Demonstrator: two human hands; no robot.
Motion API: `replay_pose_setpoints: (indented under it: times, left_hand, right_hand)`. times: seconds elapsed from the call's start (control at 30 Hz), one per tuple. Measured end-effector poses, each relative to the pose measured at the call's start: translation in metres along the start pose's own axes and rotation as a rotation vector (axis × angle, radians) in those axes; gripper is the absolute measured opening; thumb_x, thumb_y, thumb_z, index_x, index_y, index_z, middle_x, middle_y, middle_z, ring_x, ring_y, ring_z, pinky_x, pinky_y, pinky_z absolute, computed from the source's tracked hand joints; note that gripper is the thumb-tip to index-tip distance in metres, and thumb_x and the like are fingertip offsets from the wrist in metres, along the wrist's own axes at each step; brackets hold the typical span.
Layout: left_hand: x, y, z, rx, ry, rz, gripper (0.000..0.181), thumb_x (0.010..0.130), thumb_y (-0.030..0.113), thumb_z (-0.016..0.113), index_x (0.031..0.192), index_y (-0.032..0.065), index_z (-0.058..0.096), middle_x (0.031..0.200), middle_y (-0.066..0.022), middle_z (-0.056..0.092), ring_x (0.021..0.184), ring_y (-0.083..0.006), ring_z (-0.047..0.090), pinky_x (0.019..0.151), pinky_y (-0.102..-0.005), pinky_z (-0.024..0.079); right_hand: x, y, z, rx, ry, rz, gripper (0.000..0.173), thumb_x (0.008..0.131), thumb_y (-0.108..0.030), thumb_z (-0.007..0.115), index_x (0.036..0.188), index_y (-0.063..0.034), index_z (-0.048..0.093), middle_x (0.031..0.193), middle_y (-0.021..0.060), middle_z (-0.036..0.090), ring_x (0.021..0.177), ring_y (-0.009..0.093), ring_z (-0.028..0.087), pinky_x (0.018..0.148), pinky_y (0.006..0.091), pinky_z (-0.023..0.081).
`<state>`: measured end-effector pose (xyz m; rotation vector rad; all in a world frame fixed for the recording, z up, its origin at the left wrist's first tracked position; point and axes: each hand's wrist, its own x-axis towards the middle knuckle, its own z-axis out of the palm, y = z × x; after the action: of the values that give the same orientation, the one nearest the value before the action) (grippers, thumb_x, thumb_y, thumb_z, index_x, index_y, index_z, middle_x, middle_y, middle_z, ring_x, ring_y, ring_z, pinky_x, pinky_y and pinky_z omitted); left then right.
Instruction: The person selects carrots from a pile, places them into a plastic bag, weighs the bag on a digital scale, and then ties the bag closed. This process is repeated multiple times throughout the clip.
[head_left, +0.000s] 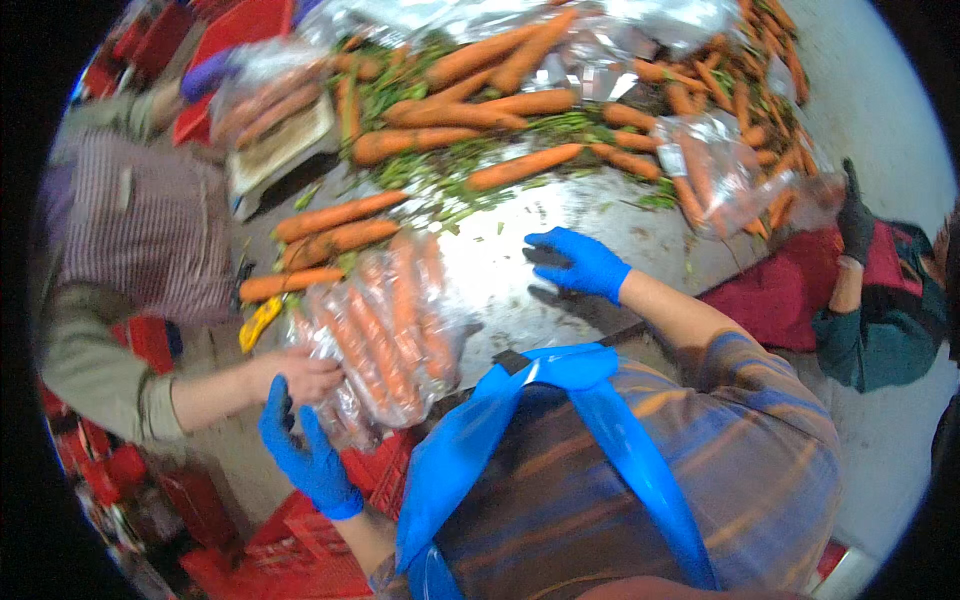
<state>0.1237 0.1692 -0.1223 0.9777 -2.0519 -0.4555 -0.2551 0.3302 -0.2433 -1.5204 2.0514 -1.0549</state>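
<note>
My left hand (311, 450) wears a blue glove, its fingers apart, and holds nothing. It hovers over red crates, just below a co-worker's bare hand (300, 375). That hand touches clear plastic bags of carrots (382, 330) lying at the table's near left edge. Over the metal tabletop (487, 262) my right hand (581, 264), also in a blue glove, has thumb and fingers spread with nothing between them. Beyond it lies a single loose carrot (525, 166). Several loose carrots (341, 240) rest to the left, above the bags, beside a small yellow-handled tool (260, 324).
A large heap of carrots (465, 112) with green trimmings spans the far side. The left co-worker holds a bagged bunch (266, 105) over a scale (281, 150). At right, a dark-gloved co-worker's hand (855, 217) is near another carrot bag (709, 165). Red crates (300, 540) stand below left.
</note>
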Motion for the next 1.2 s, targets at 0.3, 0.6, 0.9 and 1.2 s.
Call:
replay_pose_setpoints:
  times: [0.3,0.6,0.9,1.2]
  left_hand:
    - [-0.046,0.131,0.073,-0.2,-0.253,0.034,0.037,0.084,0.009,0.056,0.12,0.0004,0.05,0.121,-0.0118,0.052,0.111,-0.0231,0.048,0.096,-0.0341,0.035]
    - [-0.061,0.23,0.169,-0.124,-0.498,0.248,0.039,0.081,0.012,0.061,0.119,0.0051,0.053,0.114,-0.0153,0.054,0.106,-0.03,0.05,0.091,-0.0374,0.039]
    - [-0.052,0.204,0.21,-0.126,-0.625,0.254,0.049,0.081,0.021,0.062,0.125,0.0061,0.045,0.117,-0.0201,0.05,0.108,-0.0363,0.048,0.09,-0.0418,0.04]
    - [0.06,0.115,0.291,0.18,-0.505,0.17,0.104,0.067,0.038,0.074,0.142,0.0164,0.006,0.138,-0.0316,0.019,0.126,-0.0467,0.023,0.102,-0.0494,0.027]
  right_hand:
    - [-0.126,0.105,-0.223,-0.904,0.992,0.356,0.095,0.064,-0.035,0.076,0.141,-0.017,0.022,0.142,0.019,0.021,0.129,0.039,0.023,0.102,0.0474,0.026]
    - [-0.198,0.203,-0.29,0.354,0.51,0.673,0.069,0.072,-0.04,0.07,0.125,-0.0022,0.046,0.116,0.0135,0.055,0.102,0.024,0.053,0.086,0.0361,0.043]
    - [-0.152,0.149,-0.268,1.353,0.558,0.295,0.034,0.086,-0.019,0.058,0.116,-0.0038,0.052,0.101,0.0065,0.059,0.092,0.017,0.057,0.075,0.0277,0.048]
    - [-0.151,0.04,-0.283,1.371,0.65,0.162,0.034,0.092,-0.025,0.046,0.119,-0.0046,0.049,0.103,0.0062,0.059,0.086,0.016,0.059,0.075,0.0282,0.05]
